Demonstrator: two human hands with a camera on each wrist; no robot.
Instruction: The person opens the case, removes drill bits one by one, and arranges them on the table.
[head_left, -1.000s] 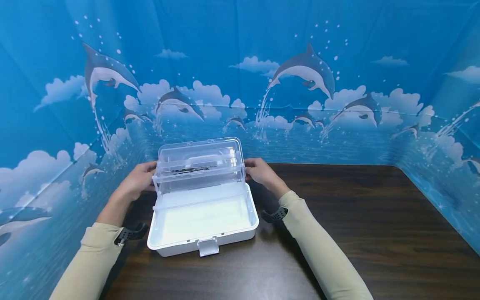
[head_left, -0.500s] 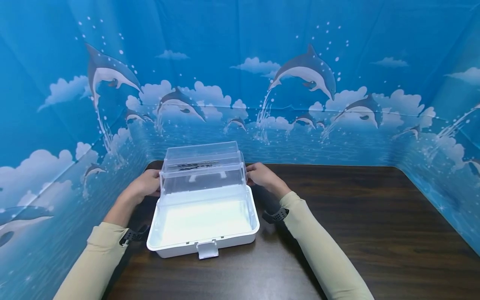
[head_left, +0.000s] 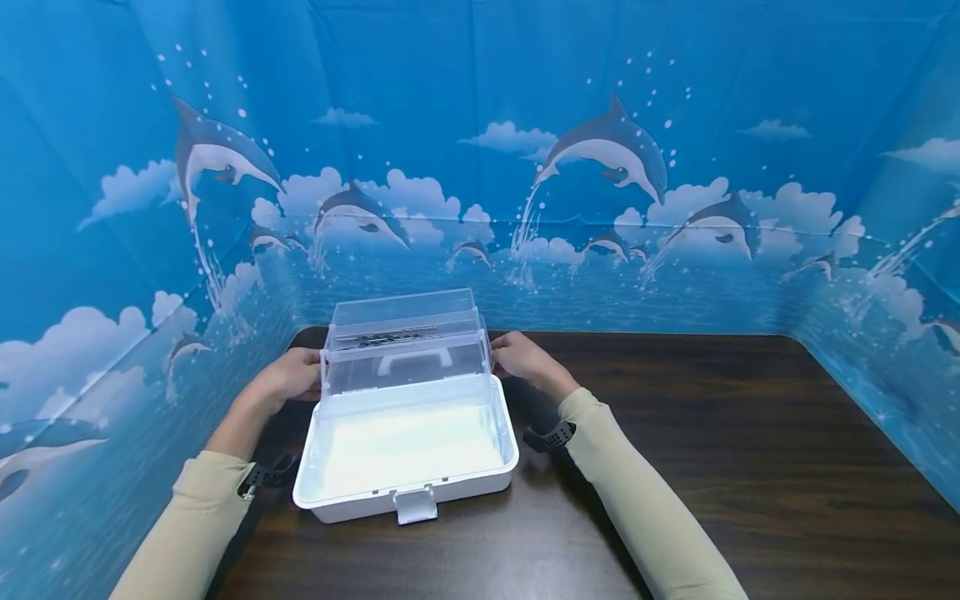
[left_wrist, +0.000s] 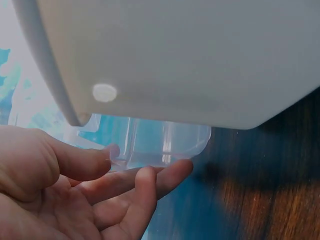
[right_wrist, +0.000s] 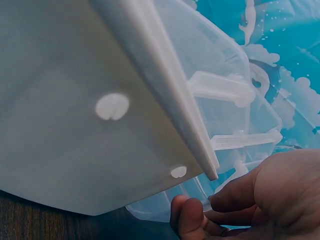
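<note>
A white storage box (head_left: 480, 482) with a raised clear plastic lid (head_left: 405, 308) sits on the table. Clear inner trays are folded out below the lid, which leans back away from the person. Dark markings show across it. At the left side, the left hand (head_left: 292, 373) holds the clear lid's edge between thumb and fingers. The right hand (head_left: 525, 360) pinches the clear plastic at the opposite side. Both wrist views show the box's wall close up, with the left fingers (left_wrist: 175, 175) and right thumb (right_wrist: 232, 192) at the clear plastic. Some fingertips are hidden behind it.
A white latch (head_left: 416, 504) hangs down at the box's front. The dark wooden table (head_left: 712, 450) extends to the right. Blue dolphin-printed cloth (head_left: 465, 150) surrounds the table at the back and sides.
The clear lid has tipped further back and lower, with its trays. Both hands have moved down slightly with it, and the left hand also a little rightward. The white base has hardly moved.
</note>
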